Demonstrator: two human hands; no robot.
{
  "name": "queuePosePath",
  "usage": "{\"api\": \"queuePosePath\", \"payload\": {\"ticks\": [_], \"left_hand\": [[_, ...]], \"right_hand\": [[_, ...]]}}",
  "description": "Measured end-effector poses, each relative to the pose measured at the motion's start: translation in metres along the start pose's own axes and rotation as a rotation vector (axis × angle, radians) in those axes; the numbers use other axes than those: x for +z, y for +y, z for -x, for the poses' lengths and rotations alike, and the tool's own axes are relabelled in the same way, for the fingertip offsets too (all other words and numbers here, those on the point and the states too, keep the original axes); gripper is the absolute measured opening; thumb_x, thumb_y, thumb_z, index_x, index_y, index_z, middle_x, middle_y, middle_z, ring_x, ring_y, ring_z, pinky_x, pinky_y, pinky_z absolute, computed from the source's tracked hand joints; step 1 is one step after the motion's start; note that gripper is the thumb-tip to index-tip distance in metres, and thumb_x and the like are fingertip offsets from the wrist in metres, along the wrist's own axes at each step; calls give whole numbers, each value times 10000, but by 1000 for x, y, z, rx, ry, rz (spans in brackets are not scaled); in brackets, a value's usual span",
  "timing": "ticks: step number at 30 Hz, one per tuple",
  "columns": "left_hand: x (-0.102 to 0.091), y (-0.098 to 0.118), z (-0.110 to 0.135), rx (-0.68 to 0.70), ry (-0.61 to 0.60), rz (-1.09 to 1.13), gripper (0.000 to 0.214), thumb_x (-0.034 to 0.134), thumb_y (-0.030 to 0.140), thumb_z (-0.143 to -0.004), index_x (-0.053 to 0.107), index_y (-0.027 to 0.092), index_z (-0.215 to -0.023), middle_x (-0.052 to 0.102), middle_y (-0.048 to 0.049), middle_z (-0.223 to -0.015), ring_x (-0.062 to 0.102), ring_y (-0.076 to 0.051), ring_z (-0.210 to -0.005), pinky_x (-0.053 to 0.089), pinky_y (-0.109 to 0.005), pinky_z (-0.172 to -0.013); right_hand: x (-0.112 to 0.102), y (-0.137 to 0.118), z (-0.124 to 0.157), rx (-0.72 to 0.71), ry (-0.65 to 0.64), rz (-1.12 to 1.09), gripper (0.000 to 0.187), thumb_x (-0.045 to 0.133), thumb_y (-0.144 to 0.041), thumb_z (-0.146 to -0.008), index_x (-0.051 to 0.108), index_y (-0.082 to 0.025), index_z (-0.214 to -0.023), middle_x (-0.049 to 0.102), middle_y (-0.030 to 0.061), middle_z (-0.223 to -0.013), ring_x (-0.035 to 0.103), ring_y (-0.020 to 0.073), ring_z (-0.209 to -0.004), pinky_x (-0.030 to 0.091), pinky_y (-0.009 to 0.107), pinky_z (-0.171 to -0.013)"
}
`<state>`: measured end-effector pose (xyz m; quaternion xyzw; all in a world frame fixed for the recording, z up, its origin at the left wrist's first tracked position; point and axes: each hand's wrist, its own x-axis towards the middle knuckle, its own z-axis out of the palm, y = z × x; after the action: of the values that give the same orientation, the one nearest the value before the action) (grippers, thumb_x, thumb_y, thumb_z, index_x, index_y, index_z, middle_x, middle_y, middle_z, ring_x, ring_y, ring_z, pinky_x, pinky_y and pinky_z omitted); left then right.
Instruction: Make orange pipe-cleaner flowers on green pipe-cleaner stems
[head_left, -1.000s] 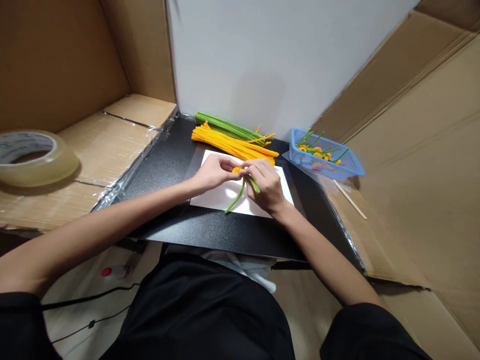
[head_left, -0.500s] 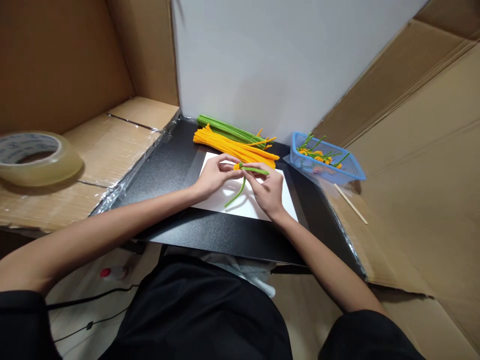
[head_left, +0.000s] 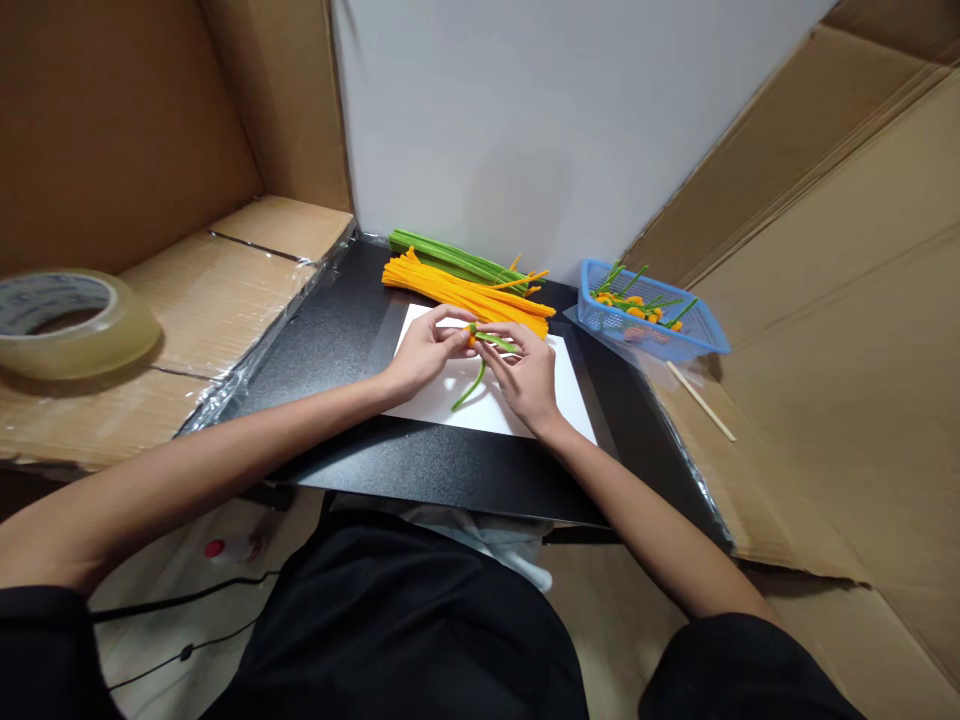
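Above a white sheet [head_left: 442,412] on the black table, my left hand [head_left: 424,352] pinches a small orange piece of bent pipe cleaner. My right hand [head_left: 529,378] has its fingertips closed on a green pipe cleaner [head_left: 471,388] joined to that orange piece. One green end hangs down over the paper; another stretch runs across the right fingers. Just behind the hands lies a bundle of orange pipe cleaners [head_left: 457,290], and behind that a bundle of green pipe cleaners [head_left: 450,258].
At the back right stands a blue basket [head_left: 652,337] holding several orange-and-green pieces. A thin wooden stick [head_left: 701,402] rests on the cardboard at right. On the left cardboard sits a roll of clear tape [head_left: 127,325]. A red-capped bottle [head_left: 232,548] is below the table.
Both hands stay together over the paper. The right fingers have shifted on the green pipe cleaner, covering more of it, and the orange piece has turned slightly. The view has moved a little.
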<state>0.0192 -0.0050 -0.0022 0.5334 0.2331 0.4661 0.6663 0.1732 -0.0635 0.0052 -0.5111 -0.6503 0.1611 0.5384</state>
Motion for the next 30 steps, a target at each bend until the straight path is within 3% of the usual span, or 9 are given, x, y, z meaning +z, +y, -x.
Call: {"api": "queuePosePath", "payload": {"ticks": [7,10,15,18,21,24,30], "left_hand": [[1,-5,5,96,-49,-187,363,761,428,-814,594,165,-999,744,-50,-855,754,-194,-812,629,-305,-720],[-2,-4,7,185,-64,-395,269,683,383,-893,599,181,-1049,751,-65,-935,751,-191,-858,611,-270,-690],[-13,6,0,707,-57,-996,132,636,269,-936,690,190,-1027,751,-68,-1016,701,-171,-901,544,-262,-703],[-19,9,-5,893,-43,-1156,136,622,286,-953,718,191,-957,748,-50,-920,672,-158,-817,510,-277,-714],[-22,10,-7,910,-46,-1166,157,618,307,-956,720,193,-922,737,-47,-869,653,-159,-778,489,-278,-709],[-22,12,-4,824,-52,-1142,181,607,339,-956,724,215,-895,734,-55,-866,650,-177,-802,483,-294,-754],[-17,21,0,625,-130,-1097,213,612,405,-934,731,240,-870,735,-75,-893,628,-215,-846,455,-345,-837]], "right_hand": [[2,5,0,64,13,-179,244,753,-454,-825,762,-233,-929,760,53,-963,724,208,-884,616,351,-781],[3,8,-3,80,25,-189,265,767,-478,-802,755,-222,-866,750,49,-925,724,201,-824,625,360,-763],[1,6,-6,107,10,-273,313,776,-513,-778,732,-214,-860,743,39,-907,727,183,-765,641,387,-801],[1,5,-6,139,2,-361,338,804,-510,-747,725,-203,-865,742,34,-898,728,178,-743,652,381,-782],[2,4,-4,121,13,-359,330,815,-488,-742,729,-201,-882,736,28,-888,725,172,-735,657,370,-765],[2,4,-2,51,5,-300,287,781,-464,-791,733,-199,-889,733,28,-867,720,169,-725,653,366,-759],[-1,-1,0,-122,51,58,148,658,-331,-911,709,-198,-872,718,39,-832,704,181,-744,611,349,-718]]}}
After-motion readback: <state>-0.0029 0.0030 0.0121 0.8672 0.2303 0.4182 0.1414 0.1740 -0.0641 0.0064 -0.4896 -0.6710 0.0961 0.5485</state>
